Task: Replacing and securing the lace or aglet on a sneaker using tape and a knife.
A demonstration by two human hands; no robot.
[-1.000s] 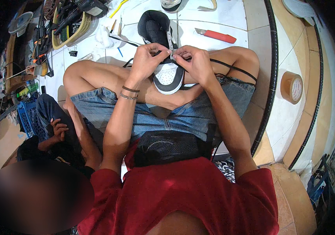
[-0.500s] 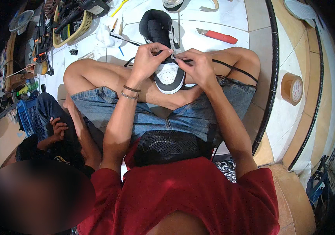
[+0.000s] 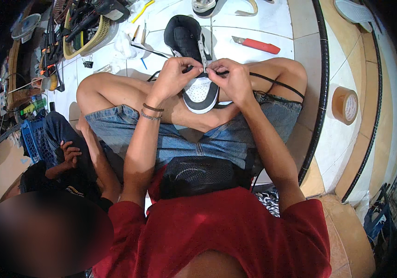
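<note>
A black and white sneaker [image 3: 182, 37] lies across my crossed legs, perforated toe [image 3: 199, 91] toward me. My left hand [image 3: 178, 74] and my right hand [image 3: 228, 78] meet at its lacing strip, fingers pinched on what looks like the black lace; the fingertips and exactly what each grips are small and partly hidden. The long black lace [image 3: 268, 79] trails from the shoe over my right leg. Beyond the shoe, a red utility knife [image 3: 261, 45] lies on the white tiles.
At left are a yellow basket of tools [image 3: 70, 48], a blue crate [image 3: 32, 139] and another person [image 3: 61, 162] seated close beside me. A brown tape roll [image 3: 344, 105] sits at right near dark step edges. Another shoe [image 3: 204, 5] lies at the far side.
Both hands and the shoe sit slightly lower in the view than before. The pinched fingers stay at the lacing strip, with only small movement.
</note>
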